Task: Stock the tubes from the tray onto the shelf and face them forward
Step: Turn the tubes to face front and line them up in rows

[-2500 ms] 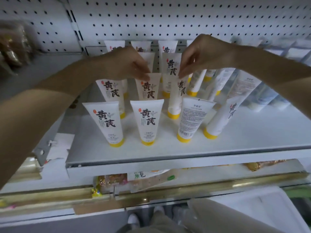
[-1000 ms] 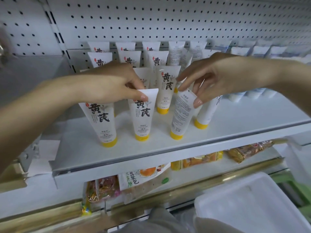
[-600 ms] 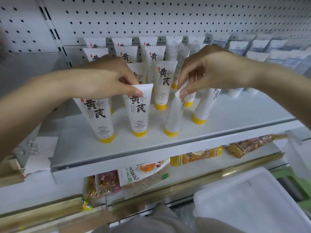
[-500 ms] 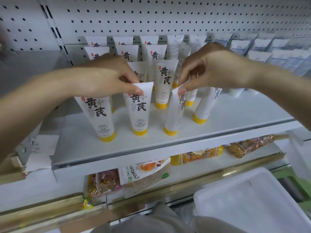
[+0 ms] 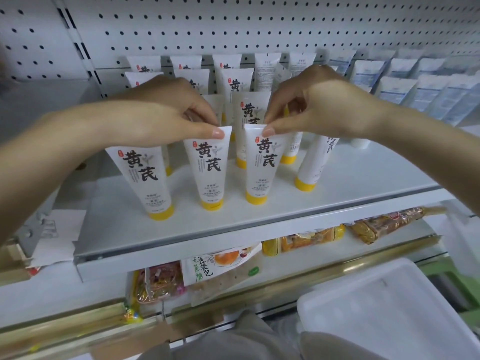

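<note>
Shelf of white sheet metal (image 5: 259,211) spans the middle, a white plastic tray (image 5: 389,307) at 5 o'clock below it. The left hand (image 5: 166,113) pinches the top seam of the white, yellow-capped middle tube (image 5: 210,167); the right hand (image 5: 319,107) pinches the neighbouring tube (image 5: 262,167) at its 3 o'clock, both upright, labels forward. A third tube (image 5: 145,178) stands untouched at 9 o'clock, a side-turned tube (image 5: 311,162) at 3 o'clock.
</note>
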